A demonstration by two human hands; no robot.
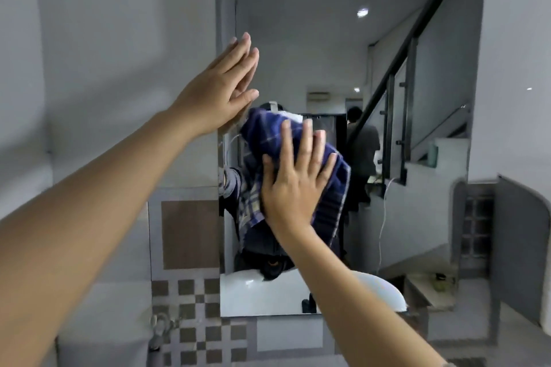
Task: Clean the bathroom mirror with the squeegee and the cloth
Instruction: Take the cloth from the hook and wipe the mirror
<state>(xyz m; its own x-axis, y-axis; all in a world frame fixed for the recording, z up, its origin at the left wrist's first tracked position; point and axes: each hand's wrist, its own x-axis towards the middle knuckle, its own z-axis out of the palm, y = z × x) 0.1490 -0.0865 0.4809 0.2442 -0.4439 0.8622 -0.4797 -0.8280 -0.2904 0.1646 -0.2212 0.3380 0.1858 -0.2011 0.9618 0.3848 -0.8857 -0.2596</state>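
Pressing a blue checked cloth (pixel 301 164) flat against the mirror (pixel 328 53).
Right hand (pixel 293 185) lies spread over the cloth, fingers splayed, palm pinning it; left hand (pixel 219 92) rests flat and empty at the mirror's left edge.

- The light is dim and even with a cool grey-blue cast; nothing is blown out.
- Two small bright ceiling lamps show as reflections in the tall rectangular wall mirror (pixel 313 48), one high and one lower; both glow softly and blurred.
- A pale glossy sheen lies on the white rounded basin (pixel 384 292) near the mirror's lower edge.
- Shadows are soft: a faint broad one falls across the plain grey wall (pixel 104 39) on the left.
- The whole picture is slightly soft; the far-left wall and the grey-and-brown checkered tiles (pixel 190 307) smear most.
- Wide-angle distortion bends the edges, and the right corner curves strongly.
- The fingertips of the flat left hand (pixel 220 89) and of the right hand (pixel 295 185) pressing the dark blue checked cloth (pixel 298 164) show light motion blur.
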